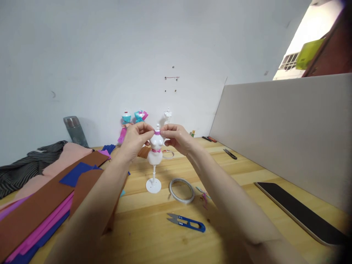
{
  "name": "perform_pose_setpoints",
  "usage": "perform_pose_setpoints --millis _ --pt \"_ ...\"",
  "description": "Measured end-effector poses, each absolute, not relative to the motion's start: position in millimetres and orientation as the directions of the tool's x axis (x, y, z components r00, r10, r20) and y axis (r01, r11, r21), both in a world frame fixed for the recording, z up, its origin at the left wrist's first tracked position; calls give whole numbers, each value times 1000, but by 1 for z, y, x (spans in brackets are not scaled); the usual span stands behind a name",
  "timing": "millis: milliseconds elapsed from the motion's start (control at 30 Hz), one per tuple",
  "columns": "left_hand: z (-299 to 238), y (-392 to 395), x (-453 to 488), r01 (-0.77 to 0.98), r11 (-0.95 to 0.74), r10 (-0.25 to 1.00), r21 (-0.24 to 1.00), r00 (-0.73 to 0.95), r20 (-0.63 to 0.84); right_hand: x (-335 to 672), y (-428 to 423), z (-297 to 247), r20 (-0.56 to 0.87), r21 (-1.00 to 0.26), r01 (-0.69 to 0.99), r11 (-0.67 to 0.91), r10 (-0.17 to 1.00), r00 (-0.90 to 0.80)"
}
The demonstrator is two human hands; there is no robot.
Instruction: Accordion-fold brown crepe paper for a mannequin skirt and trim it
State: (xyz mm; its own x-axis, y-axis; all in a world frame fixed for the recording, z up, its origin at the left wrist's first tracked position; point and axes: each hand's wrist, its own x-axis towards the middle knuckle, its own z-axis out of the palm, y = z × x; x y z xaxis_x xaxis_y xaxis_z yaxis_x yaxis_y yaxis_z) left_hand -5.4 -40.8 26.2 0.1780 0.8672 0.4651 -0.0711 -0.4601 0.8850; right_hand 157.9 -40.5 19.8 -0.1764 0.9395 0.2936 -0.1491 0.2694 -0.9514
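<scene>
A small white mannequin [154, 157] on a round stand stands upright on the table, a pink band [156, 150] around its waist. At its neck lies a narrow magenta fabric strip [157, 133]. My left hand [138, 137] pinches the strip's left side between thumb and fingertips. On the other side, my right hand [177, 136] is closed in a like pinch at the strip's right end. In front of the stand are a roll of white tape [172, 190] and blue thread snips [189, 223], both lying flat.
Coloured fabric pieces [46, 190] cover the left of the table, with a bottle [74, 130] behind. Dressed mannequins [126, 118] stand by the wall. Toward the right are a dark phone-like slab [297, 211], black scissors [230, 154], thread scraps [204, 197] and a white partition [280, 124].
</scene>
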Motion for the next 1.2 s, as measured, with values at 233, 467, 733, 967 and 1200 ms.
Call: perform_pose_setpoints --millis 233,467,733,967,1200 --pt "15 -42 -4 -37 -557 823 829 107 558 153 -45 21 285 -951 -165 261 948 -143" --pt "9 -46 -1 -73 -548 826 833 107 553 157 -43 22 236 -963 -193 190 939 -250" --pt "10 -42 -9 -162 -529 778 833 302 552 157 -38 32 104 -985 -173 26 883 -457" --pt "6 -38 -13 -184 -549 724 816 383 573 154 -38 28 135 -977 -212 35 868 -478" --pt "7 -38 -14 -156 -570 732 807 350 584 158 -57 19 344 -932 -198 303 910 -230"
